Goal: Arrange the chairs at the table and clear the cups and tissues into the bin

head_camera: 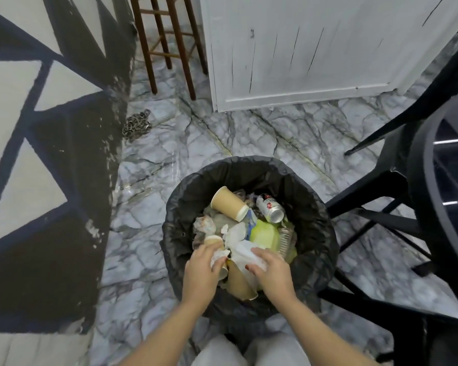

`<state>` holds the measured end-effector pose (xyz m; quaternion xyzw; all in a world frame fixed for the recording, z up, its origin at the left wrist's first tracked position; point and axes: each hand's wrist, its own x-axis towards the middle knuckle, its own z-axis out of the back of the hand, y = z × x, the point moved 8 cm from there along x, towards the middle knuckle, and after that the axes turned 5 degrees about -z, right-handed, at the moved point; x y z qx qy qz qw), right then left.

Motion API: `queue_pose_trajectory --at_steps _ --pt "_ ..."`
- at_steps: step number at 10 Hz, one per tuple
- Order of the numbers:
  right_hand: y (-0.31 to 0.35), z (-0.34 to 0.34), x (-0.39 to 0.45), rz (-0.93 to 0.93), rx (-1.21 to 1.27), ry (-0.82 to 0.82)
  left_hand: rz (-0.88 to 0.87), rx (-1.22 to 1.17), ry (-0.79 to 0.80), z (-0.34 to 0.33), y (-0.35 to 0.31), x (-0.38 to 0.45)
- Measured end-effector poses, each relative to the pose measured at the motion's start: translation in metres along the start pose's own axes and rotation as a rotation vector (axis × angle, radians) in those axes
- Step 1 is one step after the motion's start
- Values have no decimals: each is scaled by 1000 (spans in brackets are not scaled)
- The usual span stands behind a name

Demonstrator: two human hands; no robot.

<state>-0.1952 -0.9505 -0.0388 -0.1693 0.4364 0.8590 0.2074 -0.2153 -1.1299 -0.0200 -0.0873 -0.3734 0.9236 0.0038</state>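
Observation:
A round bin (317, 207) lined with a black bag stands on the marble floor right below me. Both my hands are over its near side. My left hand (200, 269) grips a small tan paper cup (212, 241) together with a bit of white tissue. My right hand (271, 272) is closed on crumpled white tissue (245, 253). Between the hands a larger tan cup (239, 282) lies on its side against the near wall. Another tan cup (229, 203) rests on the rubbish at the back, beside a drinks can (271, 208).
A black chair (397, 207) and a round black table edge (431, 180) crowd the right side, close to the bin. A white door (302, 54) and a wooden stool (169, 43) stand ahead. A patterned wall is at left, with a chain (136, 125) at its foot.

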Motion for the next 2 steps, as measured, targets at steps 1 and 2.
queue_pose_trajectory --at_steps 1,2 --pt "-14 -17 6 36 -268 103 35 138 54 -10 8 -1" --pt "-17 -17 2 31 -335 123 67 220 79 -9 10 -7"
